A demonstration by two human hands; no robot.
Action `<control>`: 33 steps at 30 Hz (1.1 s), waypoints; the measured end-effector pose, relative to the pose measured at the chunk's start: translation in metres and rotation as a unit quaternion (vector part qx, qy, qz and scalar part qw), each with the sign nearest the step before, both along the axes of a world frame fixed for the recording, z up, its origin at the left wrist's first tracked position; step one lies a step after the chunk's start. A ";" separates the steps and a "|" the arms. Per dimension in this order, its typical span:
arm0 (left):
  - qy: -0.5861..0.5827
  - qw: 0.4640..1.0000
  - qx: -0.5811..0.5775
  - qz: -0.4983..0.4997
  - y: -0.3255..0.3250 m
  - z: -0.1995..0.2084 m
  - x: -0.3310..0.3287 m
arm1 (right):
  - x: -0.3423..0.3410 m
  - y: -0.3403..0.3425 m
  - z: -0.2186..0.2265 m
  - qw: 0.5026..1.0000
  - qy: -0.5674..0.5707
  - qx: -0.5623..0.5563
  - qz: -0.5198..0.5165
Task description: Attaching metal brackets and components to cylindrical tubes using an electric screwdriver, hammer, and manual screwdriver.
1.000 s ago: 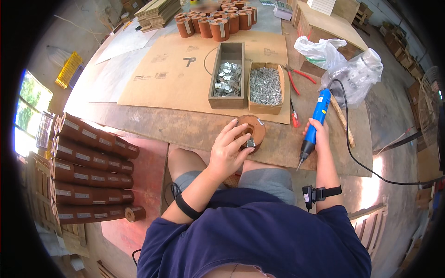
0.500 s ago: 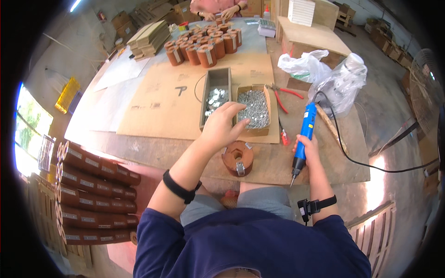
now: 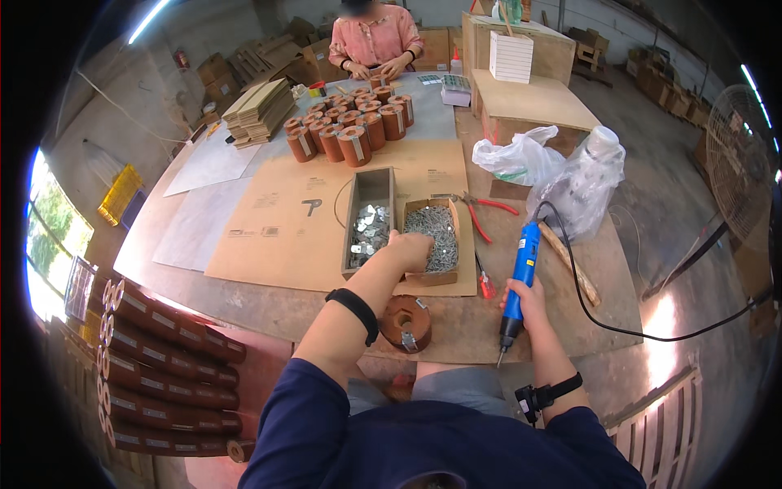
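My left hand [image 3: 411, 251] dips into a small cardboard box [image 3: 436, 279] of screws [image 3: 440, 232]. Its fingers are bent and drawn together; their tips are hidden, so what they pinch does not show. My right hand [image 3: 533, 300] is wrapped round a blue electric screwdriver [image 3: 524, 261], its bit pointing down past the table's front edge. Between my arms stands a brown round block [image 3: 392, 321] with a central hole and a small metal clip [image 3: 408, 340] on its near side. Left of the screws, a grey wooden tray [image 3: 372, 184] holds shiny metal plates [image 3: 371, 230].
Red-handled pliers [image 3: 497, 206] and a red screwdriver [image 3: 487, 285] lie right of the screws. Farther right are plastic bags [image 3: 582, 183], a stick [image 3: 570, 265] and the tool's black cord [image 3: 607, 328]. Several brown blocks [image 3: 354, 145] stand at the back, near another person [image 3: 376, 41].
My left hand has gone from hovering with fingers apart above the screws to down among them. The view has tilted up, showing more of the other person. My right hand keeps the electric screwdriver.
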State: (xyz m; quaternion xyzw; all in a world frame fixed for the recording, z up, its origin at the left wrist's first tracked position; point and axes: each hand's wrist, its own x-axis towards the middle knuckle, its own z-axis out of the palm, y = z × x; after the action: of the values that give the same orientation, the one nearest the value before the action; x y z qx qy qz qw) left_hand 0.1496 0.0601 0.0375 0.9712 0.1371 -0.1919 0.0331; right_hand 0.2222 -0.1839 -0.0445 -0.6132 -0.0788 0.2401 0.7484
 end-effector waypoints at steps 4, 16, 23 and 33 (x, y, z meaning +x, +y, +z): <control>-0.066 0.997 -0.050 -0.005 0.011 -0.003 -0.002 | 0.002 0.002 0.002 1.000 0.011 -0.003 0.004; -0.185 0.977 -0.097 0.036 0.004 0.015 -0.013 | 0.000 0.000 0.001 1.000 0.012 -0.005 -0.003; -0.284 0.952 -0.116 0.015 0.010 0.003 -0.014 | 0.002 0.001 0.001 1.000 0.007 0.000 0.002; -0.371 0.879 -0.272 0.124 -0.003 0.054 -0.067 | 0.000 0.001 -0.003 1.000 0.002 0.002 -0.006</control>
State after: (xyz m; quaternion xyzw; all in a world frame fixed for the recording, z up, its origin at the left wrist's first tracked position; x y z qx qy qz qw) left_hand 0.0822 0.0576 0.0916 0.8987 0.1767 0.1589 0.3685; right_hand 0.2221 -0.1832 -0.0472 -0.6117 -0.0738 0.2371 0.7511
